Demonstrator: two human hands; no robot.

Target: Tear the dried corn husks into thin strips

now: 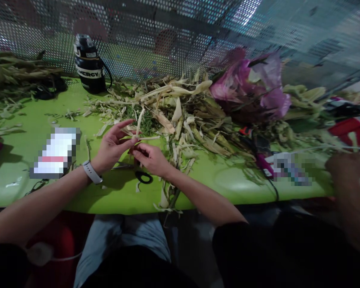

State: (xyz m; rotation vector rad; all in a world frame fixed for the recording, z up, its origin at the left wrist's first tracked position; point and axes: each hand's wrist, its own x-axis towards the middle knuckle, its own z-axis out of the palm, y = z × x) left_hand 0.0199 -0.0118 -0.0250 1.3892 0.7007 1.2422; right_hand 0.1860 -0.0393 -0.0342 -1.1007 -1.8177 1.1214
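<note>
Pale dried husk strips [140, 121] meet in a small knot-like crossing between my two hands, one pointing up and one out to the right. My left hand [114, 147], with a white watch band at the wrist, pinches them between thumb and fingertips, its other fingers raised. My right hand [151, 159] is closed close beside it, with fingertips curled at the lower part of the strips. Below my hands lies a pair of scissors [144, 177] with black handles, partly hidden by my right hand. A heap of dry husks and leaves [171, 104] spreads just beyond.
On the green tabletop [114, 200], a phone [57, 154] lies left and a black bottle [91, 76] stands behind. A pink plastic bag [249, 88] sits at back right before a perforated metal panel [180, 36]. A co-worker's hand [346, 168] is at far right.
</note>
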